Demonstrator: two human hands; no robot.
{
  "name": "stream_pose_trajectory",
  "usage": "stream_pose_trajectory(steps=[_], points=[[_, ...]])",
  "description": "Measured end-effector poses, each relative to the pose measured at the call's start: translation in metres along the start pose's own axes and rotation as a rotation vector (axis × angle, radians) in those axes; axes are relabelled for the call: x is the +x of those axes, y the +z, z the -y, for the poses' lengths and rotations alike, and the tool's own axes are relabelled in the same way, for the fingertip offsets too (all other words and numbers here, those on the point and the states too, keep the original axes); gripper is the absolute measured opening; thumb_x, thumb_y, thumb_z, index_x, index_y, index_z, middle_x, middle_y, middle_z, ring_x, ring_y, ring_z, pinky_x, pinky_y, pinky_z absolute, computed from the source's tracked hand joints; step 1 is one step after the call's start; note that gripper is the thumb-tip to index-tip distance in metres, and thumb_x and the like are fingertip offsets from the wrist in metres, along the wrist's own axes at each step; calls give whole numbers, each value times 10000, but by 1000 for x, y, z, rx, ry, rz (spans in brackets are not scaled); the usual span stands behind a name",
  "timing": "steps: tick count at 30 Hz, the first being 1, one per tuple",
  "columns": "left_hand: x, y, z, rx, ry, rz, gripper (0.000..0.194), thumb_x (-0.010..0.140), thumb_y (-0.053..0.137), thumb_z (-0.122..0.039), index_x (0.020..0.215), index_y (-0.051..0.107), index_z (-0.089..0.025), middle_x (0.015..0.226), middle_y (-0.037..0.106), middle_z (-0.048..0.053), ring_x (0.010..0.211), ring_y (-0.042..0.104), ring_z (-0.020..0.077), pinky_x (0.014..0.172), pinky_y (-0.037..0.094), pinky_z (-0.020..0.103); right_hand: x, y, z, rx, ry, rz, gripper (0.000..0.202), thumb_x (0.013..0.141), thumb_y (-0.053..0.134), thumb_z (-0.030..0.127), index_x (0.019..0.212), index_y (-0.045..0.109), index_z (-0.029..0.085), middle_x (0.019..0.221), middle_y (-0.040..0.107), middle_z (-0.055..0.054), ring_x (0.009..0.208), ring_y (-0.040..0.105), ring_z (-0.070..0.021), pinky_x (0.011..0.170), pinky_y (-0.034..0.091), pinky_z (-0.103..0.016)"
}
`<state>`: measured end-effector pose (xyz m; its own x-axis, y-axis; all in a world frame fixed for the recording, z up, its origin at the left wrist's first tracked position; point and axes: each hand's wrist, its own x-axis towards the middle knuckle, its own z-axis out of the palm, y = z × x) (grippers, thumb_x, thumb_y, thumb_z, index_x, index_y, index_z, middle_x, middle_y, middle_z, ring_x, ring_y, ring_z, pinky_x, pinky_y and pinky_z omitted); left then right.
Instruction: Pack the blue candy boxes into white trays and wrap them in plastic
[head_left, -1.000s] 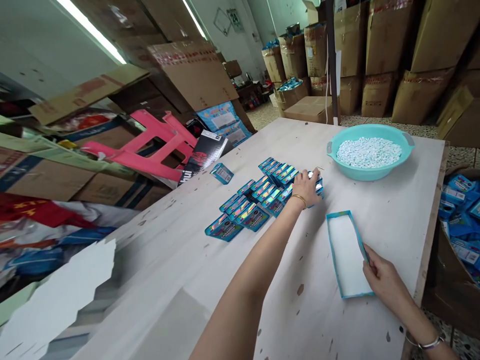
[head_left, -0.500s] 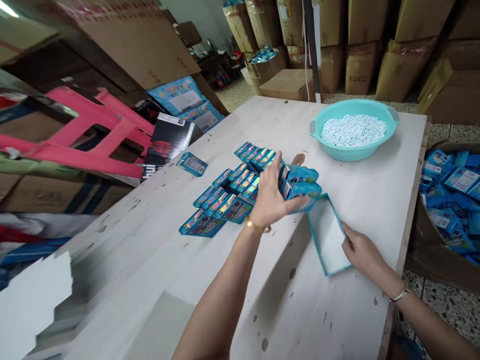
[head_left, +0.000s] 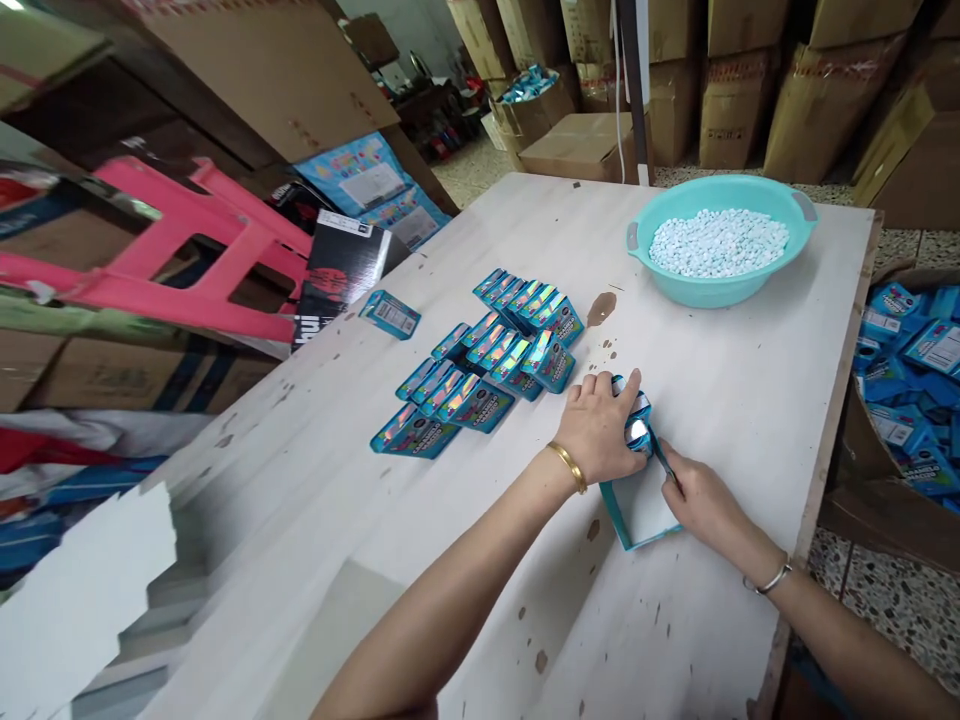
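My left hand (head_left: 598, 428), with a gold bracelet at its wrist, is closed around a few small blue candy boxes (head_left: 637, 433). They stand at the far end of a shallow open carton (head_left: 651, 508), white inside with blue edges. My right hand (head_left: 701, 500) grips the right wall of that carton, thumb and fingers pinched over it. Left of my left hand, several more blue candy boxes (head_left: 480, 402) stand upright in staggered rows on the table. One blue box (head_left: 390, 314) lies apart at the far left edge.
A turquoise basin (head_left: 720, 292) of white pellets stands on the table's far right. Beside the table, a large carton (head_left: 862, 480) is full of blue boxes. A pink plastic stool (head_left: 165, 250) lies left of the table (head_left: 315, 540). Brown cartons (head_left: 727, 120) line the back.
My left hand has carried the small boxes right and down from beside the rows into the open carton. My right hand stays on the carton's wall.
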<state>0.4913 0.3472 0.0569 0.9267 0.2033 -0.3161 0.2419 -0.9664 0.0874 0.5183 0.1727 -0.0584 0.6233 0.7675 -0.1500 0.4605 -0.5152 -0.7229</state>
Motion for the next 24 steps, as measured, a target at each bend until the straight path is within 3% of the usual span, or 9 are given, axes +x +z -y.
stream_pose_trajectory(steps=[3,5,10,13,16,18,20,22,24], points=[[-6,11,3,-10,41,7,1177,578,775,-503,1554,166,-256,1592,207,174,1438,159,484,1118,155,661,1,-1,2,-14,21,30,674,830,393,175,1497,349,88,805,686,-70,611,547,-173,567,357,-273],[-10,19,7,-25,31,0,1184,595,774,-513,1560,134,-263,1628,117,159,1454,113,489,1120,132,683,3,-2,3,-43,26,48,695,851,408,206,1523,289,73,782,683,-69,608,548,-178,562,349,-275],[-13,33,9,-15,-27,-126,971,713,709,-396,1543,227,-251,1623,169,143,1438,242,418,1118,308,533,10,-7,1,-141,-8,75,640,835,389,152,1474,412,121,774,694,-80,632,568,-181,567,341,-267],[-14,31,16,-17,7,-133,988,710,733,-479,1541,243,-267,1632,155,133,1461,184,439,1160,195,592,13,-13,2,-120,1,134,655,816,391,152,1471,423,144,709,672,-47,581,546,-170,535,324,-257],[-12,18,41,-121,21,-220,1064,705,673,-683,1558,180,-281,1640,135,120,1484,105,435,1159,121,641,13,-17,5,-69,25,156,655,831,384,198,1486,403,164,661,639,-15,558,538,-170,527,338,-252],[-2,8,66,-197,-150,-379,1045,750,549,-767,1569,125,-275,1647,94,122,1492,62,432,1142,132,667,12,-16,6,-42,34,135,638,851,365,234,1486,404,179,671,637,-11,577,555,-176,542,360,-256],[15,4,92,-220,-414,-486,1038,772,471,-795,1575,102,-250,1649,37,141,1490,5,450,1116,127,708,11,-15,8,-42,43,110,620,863,346,257,1474,423,184,683,639,-13,588,567,-182,548,370,-263],[38,6,112,-218,-615,-455,1078,744,460,-822,1574,124,-222,1645,9,164,1478,-36,481,1089,126,745,10,-14,9,-55,50,95,612,869,334,272,1467,435,183,681,637,-15,579,566,-185,537,365,-270],[57,12,124,-221,-717,-362,1091,720,467,-832,1568,166,-216,1642,29,177,1471,-24,501,1069,146,762,9,-14,9,-56,42,95,613,874,324,283,1471,430,188,676,635,-13,567,561,-186,526,362,-274]])
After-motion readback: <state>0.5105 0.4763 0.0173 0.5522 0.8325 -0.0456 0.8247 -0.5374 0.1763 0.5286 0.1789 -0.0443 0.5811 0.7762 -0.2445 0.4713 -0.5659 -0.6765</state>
